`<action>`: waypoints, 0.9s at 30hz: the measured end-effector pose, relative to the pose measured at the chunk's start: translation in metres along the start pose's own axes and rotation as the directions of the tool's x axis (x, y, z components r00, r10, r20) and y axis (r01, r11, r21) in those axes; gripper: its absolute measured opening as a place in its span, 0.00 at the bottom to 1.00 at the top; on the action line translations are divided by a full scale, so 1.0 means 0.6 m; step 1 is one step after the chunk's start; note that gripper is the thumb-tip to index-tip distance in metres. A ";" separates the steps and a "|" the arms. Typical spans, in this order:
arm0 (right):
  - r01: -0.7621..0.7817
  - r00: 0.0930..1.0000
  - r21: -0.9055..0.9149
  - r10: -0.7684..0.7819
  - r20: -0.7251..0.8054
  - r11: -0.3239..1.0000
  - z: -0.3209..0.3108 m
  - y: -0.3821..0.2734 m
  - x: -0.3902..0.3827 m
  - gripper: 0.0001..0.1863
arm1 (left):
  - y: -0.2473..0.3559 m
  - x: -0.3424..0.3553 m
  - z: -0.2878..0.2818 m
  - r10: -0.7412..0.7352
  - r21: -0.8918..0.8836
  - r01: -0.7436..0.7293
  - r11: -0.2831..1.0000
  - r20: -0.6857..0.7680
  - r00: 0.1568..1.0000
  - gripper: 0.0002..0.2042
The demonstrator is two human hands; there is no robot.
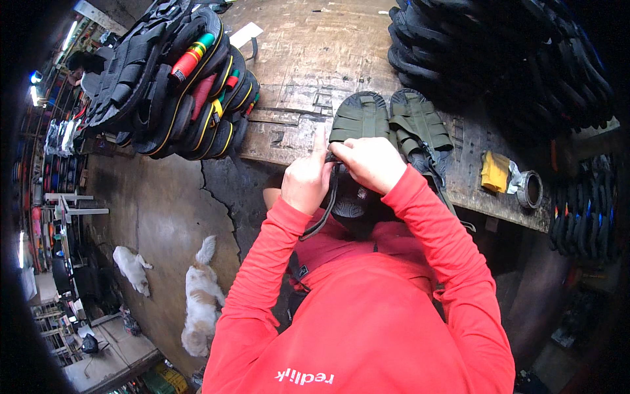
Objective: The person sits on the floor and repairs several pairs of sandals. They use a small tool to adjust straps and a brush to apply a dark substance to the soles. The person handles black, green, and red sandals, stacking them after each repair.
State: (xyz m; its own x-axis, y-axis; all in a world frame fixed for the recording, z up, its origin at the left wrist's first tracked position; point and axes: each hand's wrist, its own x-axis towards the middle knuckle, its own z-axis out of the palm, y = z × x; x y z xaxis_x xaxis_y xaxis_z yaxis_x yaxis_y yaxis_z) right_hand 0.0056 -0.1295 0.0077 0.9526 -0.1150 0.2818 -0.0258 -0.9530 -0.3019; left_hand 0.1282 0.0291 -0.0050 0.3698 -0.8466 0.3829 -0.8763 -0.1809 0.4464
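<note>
Two olive-green strapped sandals lie at the table's front edge, the left sandal point(359, 113) beside the right sandal point(420, 125). Right in front of them, my hands meet over a dark strap point(333, 187) whose loose length hangs toward my lap. My left hand point(307, 176) closes on the strap with its thumb side, one finger pointing up. From the other side my right hand point(375, 163) pinches the strap near the left sandal's heel end and covers part of that sandal. How the strap joins the sandal is hidden by my fingers.
A stack of black sandals point(190, 92) with coloured straps stands at the table's left; a dark stack point(472, 52) is at the right. A tape roll point(529, 190) and yellow piece point(495, 172) lie near the right edge. Two dogs point(202, 302) point(133, 269) are on the floor.
</note>
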 end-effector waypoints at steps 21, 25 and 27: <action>-0.685 0.599 0.494 0.800 -0.038 0.536 0.013 -0.023 -0.098 0.52 | 0.029 0.074 0.014 0.280 0.382 -0.435 0.815 0.397 0.874 0.11; -0.597 0.616 0.557 0.775 -0.142 0.577 0.051 0.005 -0.105 0.43 | -0.030 0.051 0.018 0.308 0.408 -0.367 0.836 0.206 0.929 0.05; -0.577 0.633 0.605 0.769 -0.093 0.548 0.054 0.010 -0.110 0.43 | -0.024 0.040 0.016 0.138 0.432 -0.273 0.859 0.319 0.938 0.06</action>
State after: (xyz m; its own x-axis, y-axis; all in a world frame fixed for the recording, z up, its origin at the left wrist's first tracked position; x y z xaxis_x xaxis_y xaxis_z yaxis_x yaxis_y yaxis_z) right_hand -0.0477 -0.1186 -0.0421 0.5547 -0.8315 0.0310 -0.3802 -0.2864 -0.8794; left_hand 0.1468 0.0065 -0.0103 0.1276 -0.9784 0.1626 -0.9876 -0.1405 -0.0706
